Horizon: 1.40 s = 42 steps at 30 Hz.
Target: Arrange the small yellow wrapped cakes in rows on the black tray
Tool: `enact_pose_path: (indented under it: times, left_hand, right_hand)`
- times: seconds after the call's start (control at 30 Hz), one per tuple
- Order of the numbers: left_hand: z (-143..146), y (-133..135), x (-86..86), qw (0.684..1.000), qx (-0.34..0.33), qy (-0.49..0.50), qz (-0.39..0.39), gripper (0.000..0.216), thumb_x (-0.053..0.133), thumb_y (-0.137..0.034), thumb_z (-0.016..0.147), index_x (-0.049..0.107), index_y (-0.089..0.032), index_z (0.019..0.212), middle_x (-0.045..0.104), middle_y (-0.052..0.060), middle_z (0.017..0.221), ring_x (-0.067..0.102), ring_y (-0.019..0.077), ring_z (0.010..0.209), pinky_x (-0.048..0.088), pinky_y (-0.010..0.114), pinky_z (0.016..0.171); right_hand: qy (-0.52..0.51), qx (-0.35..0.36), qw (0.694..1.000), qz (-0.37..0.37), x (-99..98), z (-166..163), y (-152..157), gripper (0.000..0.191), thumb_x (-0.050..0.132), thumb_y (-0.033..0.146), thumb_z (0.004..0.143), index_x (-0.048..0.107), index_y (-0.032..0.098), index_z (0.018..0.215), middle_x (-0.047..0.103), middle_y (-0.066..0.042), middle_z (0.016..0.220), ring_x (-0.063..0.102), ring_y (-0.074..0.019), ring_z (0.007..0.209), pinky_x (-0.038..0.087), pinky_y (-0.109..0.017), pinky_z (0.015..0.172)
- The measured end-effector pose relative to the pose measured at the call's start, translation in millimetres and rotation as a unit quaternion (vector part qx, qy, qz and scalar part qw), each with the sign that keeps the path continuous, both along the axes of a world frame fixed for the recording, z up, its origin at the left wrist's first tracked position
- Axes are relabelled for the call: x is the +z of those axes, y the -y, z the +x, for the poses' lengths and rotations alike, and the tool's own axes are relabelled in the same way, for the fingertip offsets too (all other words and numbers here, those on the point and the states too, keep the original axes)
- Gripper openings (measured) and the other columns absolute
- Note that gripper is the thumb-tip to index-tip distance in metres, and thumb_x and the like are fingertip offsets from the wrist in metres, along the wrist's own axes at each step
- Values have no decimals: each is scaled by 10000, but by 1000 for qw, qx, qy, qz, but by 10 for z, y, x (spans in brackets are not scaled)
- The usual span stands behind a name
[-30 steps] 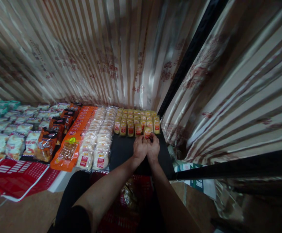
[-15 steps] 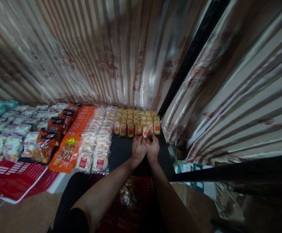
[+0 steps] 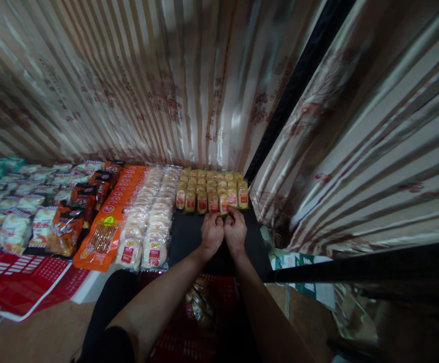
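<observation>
Reaching to the far right end of the black shelf (image 3: 187,238), I have my left hand (image 3: 211,233) and right hand (image 3: 235,231) side by side and touching, with the fingers curled in. The fingertips of both are pressed together on the near end of one yellow packet (image 3: 224,203). It lies flat in the nearest row of the block of yellow packets (image 3: 210,182), touching its neighbours on either side. Left of the block run two lines of white cake packs (image 3: 154,222), then orange packs (image 3: 110,222). Striped curtain (image 3: 159,85) hangs behind the shelf. A red basket (image 3: 189,333) sits near, between my forearms.
</observation>
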<state>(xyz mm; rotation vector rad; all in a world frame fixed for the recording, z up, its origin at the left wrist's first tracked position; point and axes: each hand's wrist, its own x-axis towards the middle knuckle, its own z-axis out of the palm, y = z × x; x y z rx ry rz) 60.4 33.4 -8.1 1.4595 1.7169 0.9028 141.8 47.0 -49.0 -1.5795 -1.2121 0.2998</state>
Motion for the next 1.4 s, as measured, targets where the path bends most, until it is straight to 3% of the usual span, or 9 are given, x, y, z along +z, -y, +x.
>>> enact_pose_path:
  times: [0.53, 1.03, 1.17, 1.4]
  left_hand:
    - [-6, -50, -36, 999, -10, 29, 6, 345, 442, -100, 828, 652, -184, 1088, 635, 59, 1172, 565, 142, 1103, 392, 264, 1029]
    - [-1, -33, -106, 999, -20, 30, 20, 346, 446, -88, 816, 656, -148, 1083, 629, 86, 1149, 572, 145, 1072, 416, 253, 997]
    - [-17, 23, -73, 999, -16, 31, 20, 326, 451, -80, 813, 666, -139, 1050, 635, 91, 1125, 583, 143, 1044, 422, 256, 989]
    - [-43, 170, 10, 1000, -11, 13, -5, 295, 457, -95, 818, 685, -156, 994, 654, 76, 1073, 602, 139, 979, 450, 243, 917]
  right_hand:
    - [71, 13, 997, -8, -145, -51, 14, 440, 394, 159, 738, 669, 181, 1082, 581, -106, 1103, 537, -201, 1003, 464, -375, 899]
    - [97, 36, 995, -17, -142, -33, 62, 433, 421, 188, 759, 646, 160, 1128, 560, -129, 1160, 496, -224, 1039, 422, -401, 937]
    - [102, 21, 995, -7, -141, -53, 106, 455, 397, 142, 747, 641, 200, 1127, 547, -102, 1192, 490, -213, 1074, 422, -404, 947]
    - [91, 13, 996, -20, -35, -109, 301, 397, 426, 178, 759, 660, 160, 1079, 571, -120, 1170, 492, -214, 1044, 425, -377, 939]
